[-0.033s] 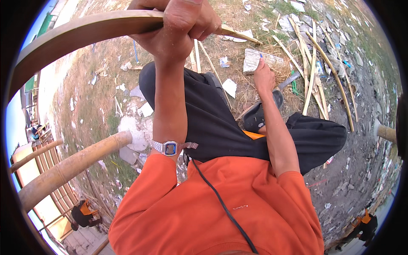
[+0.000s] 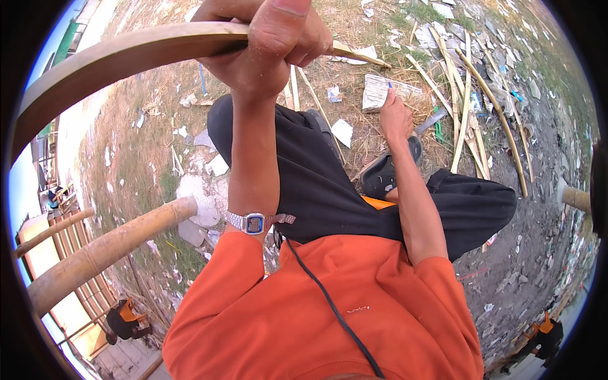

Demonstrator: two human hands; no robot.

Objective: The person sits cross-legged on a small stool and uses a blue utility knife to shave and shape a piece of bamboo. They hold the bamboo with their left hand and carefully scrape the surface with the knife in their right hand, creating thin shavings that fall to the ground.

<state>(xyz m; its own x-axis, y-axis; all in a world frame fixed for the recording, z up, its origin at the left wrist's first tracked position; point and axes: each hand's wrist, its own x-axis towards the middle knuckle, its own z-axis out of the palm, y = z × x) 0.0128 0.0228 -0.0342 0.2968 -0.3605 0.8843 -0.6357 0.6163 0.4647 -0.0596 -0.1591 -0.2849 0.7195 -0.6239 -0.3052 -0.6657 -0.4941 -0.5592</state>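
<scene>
My left hand [image 2: 266,47] is raised at the top of the view, closed in a fist around a long split bamboo strip [image 2: 133,47]. The strip's broad end runs out to the left, close to the camera; its thin end comes out on the right of the fist. Lower and to the right, my right hand [image 2: 396,120] is closed beside a whitish, weathered wood block [image 2: 375,93]. A small blue tip shows by its thumb, but what the fingers hold is hidden. A flat grey blade [image 2: 432,120] lies next to that wrist.
Bamboo slats and a thin pole [image 2: 497,104] lie in a pile at the right. Thick bamboo poles [image 2: 114,250] stand at the left. Paper scraps and debris litter the ground. People in dark clothes [image 2: 123,320] are at the lower left and lower right.
My left hand and the bamboo strip have dropped slightly in the view. My right hand has barely moved.
</scene>
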